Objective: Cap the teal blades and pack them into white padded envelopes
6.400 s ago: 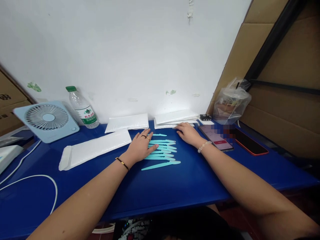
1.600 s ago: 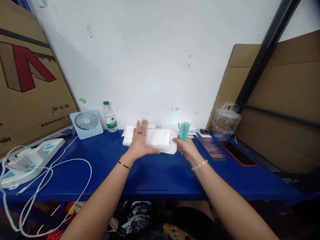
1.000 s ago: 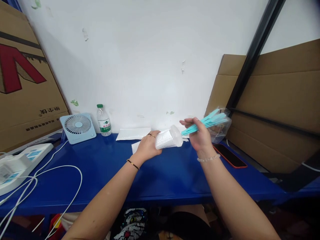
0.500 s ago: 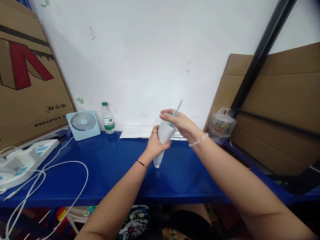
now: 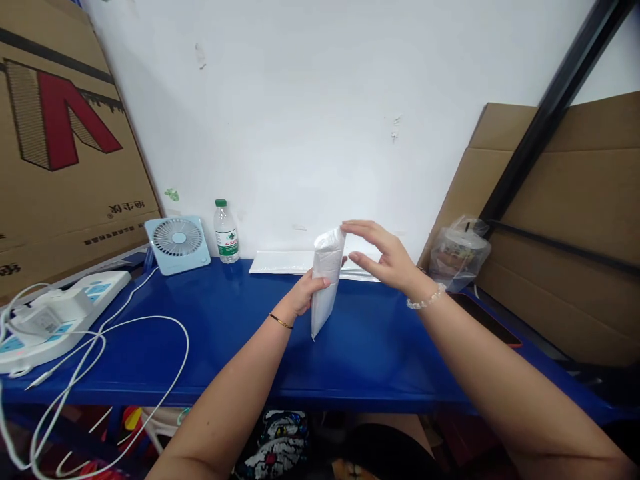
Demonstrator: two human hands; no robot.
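My left hand (image 5: 306, 292) is closed around a white padded envelope (image 5: 327, 270), thumb across the near face and fingers behind. The envelope stands upright over the table, its lower corner close to the surface. My right hand (image 5: 381, 252), with a clear bead bracelet, is open at the envelope's upper right corner. Its fingers are stretched out and the fingertips are at the edge; whether they press on it I cannot tell. The thumb hangs apart from the envelope. Behind, flat white envelopes (image 5: 280, 262) lie on the blue table (image 5: 240, 320) against the wall.
To the left are a light blue fan (image 5: 177, 243), a water bottle (image 5: 227, 233) and a power strip (image 5: 100, 290) with trailing white cables. On the right stand a plastic-wrapped container (image 5: 459, 250), a dark flat device (image 5: 485, 319) and cardboard (image 5: 565, 267). A large box (image 5: 60, 133) rises at far left.
The thin light blue stick that poked out of the envelope no longer shows. My left hand has turned the envelope flat side toward me. My right hand has moved right, its fingers now spread from the thumb.
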